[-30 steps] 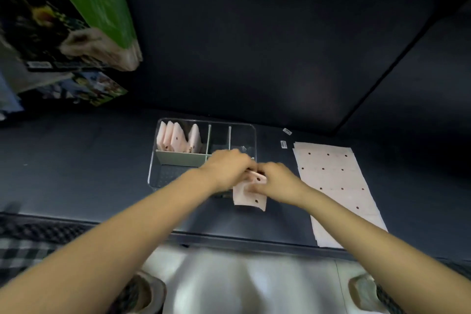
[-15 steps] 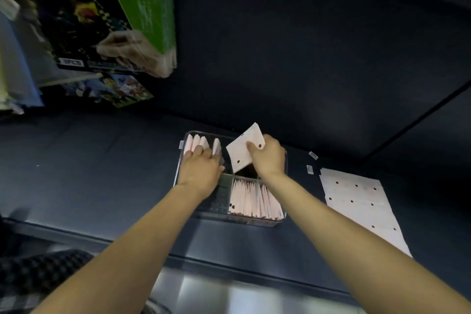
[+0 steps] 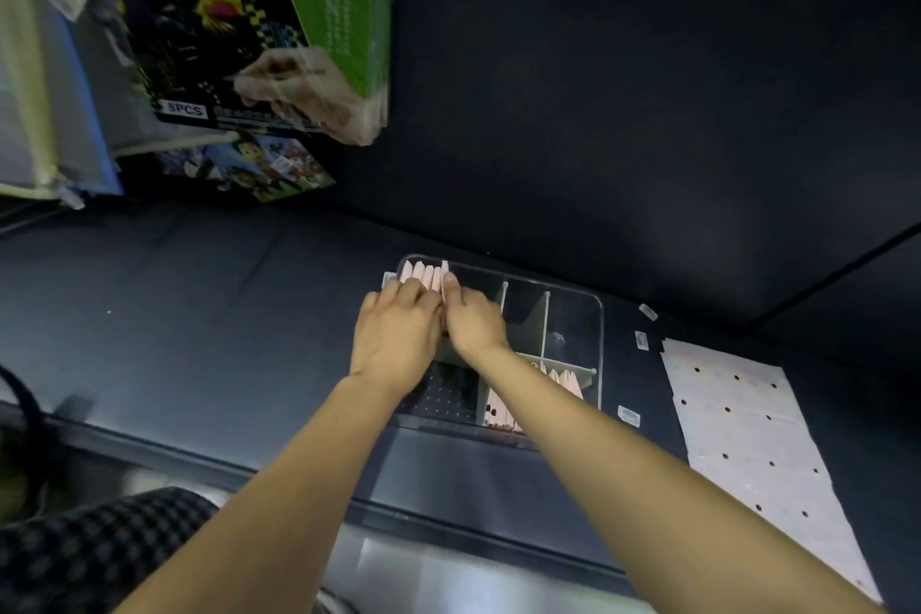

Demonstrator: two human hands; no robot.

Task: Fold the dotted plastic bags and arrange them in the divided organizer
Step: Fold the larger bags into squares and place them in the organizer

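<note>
Over the far-left compartment of the clear divided organizer (image 3: 573, 299), both hands meet: the left hand (image 3: 396, 334) rests with loosely bent fingers on upright folded bags (image 3: 423, 275), while the right hand (image 3: 473, 322) pinches one folded bag (image 3: 445, 282) at the row's right end. Their palms hide the compartment's lower part. More folded bags (image 3: 565, 381) in the near-right compartment are partly covered by the right forearm, and flat dotted bags (image 3: 737, 434) lie right of the organizer, cut off below.

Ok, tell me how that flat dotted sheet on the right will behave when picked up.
The dotted sheet is probably floppy: it lies thin and flat on the dark surface. Likely very light, so it may slide or lift easily. Its faint creases suggest it folds readily, like the folded bags in the organizer.
</note>
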